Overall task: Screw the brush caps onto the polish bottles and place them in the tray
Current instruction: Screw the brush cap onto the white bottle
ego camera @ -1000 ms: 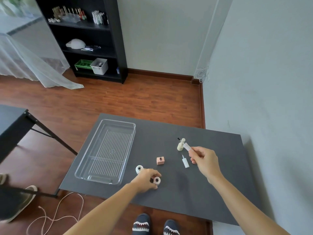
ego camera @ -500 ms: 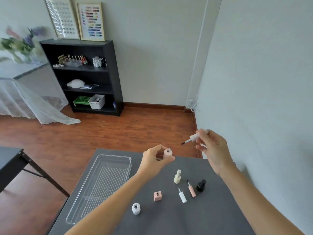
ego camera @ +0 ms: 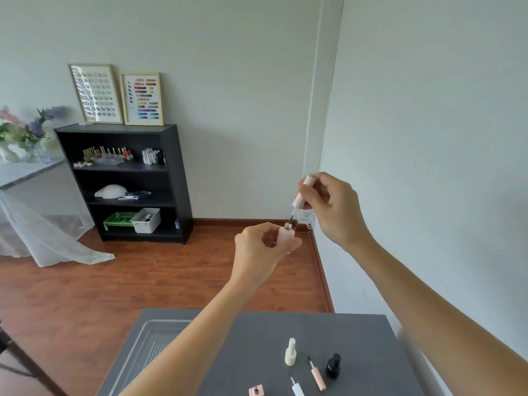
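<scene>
Above table (ego camera: 357,332) | left hand (ego camera: 257,252) grips upright bottle (ego camera: 285,235) | right hand (ego camera: 331,207) pinches brush cap (ego camera: 302,195), bristles down

A nail salon room — framed colour charts (ego camera: 142,98) atop a black shelf (ego camera: 125,181) of polish bottles (ego camera: 125,153).

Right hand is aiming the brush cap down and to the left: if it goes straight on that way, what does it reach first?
The open neck of the pale bottle held by the left hand. The brush cap in the right hand already has its tip at the mouth, though depth is hard to judge.
</scene>
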{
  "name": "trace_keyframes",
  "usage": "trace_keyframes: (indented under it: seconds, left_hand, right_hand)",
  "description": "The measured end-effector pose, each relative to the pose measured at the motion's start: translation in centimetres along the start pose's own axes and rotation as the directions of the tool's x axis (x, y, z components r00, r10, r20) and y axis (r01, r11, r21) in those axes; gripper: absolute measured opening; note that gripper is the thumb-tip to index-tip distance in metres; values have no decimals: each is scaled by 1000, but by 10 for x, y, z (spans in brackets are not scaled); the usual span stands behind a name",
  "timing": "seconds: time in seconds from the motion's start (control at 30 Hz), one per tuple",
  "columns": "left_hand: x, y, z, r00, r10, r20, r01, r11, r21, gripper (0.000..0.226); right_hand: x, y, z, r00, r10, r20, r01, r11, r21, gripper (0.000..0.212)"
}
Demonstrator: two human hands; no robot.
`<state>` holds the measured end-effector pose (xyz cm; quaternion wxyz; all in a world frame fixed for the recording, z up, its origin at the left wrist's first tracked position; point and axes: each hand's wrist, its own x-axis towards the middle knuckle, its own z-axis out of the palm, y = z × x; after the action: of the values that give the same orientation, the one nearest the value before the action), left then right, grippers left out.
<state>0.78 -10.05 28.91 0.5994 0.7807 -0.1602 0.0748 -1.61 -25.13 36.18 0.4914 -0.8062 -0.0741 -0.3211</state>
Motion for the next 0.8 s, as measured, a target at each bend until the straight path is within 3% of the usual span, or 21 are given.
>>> trace_keyframes:
  seconds: [0.23, 0.6, 0.8]
  left_hand:
    - [2, 10, 0, 1000, 8, -21, -8, 1000, 12, 18]
    - [3, 15, 0, 999, 34, -21, -34, 999, -3, 20]
    - [0, 17, 1, 999, 42, -15, -42, 999, -1, 18]
  right_hand:
    - [5, -9, -2, 998, -50, 37, 53, 996, -77, 17]
    - [0, -3, 2, 989, 10, 151, 6, 994, -107, 14]
    - [-1, 0, 3, 991, 54, 125, -23, 970, -240, 38]
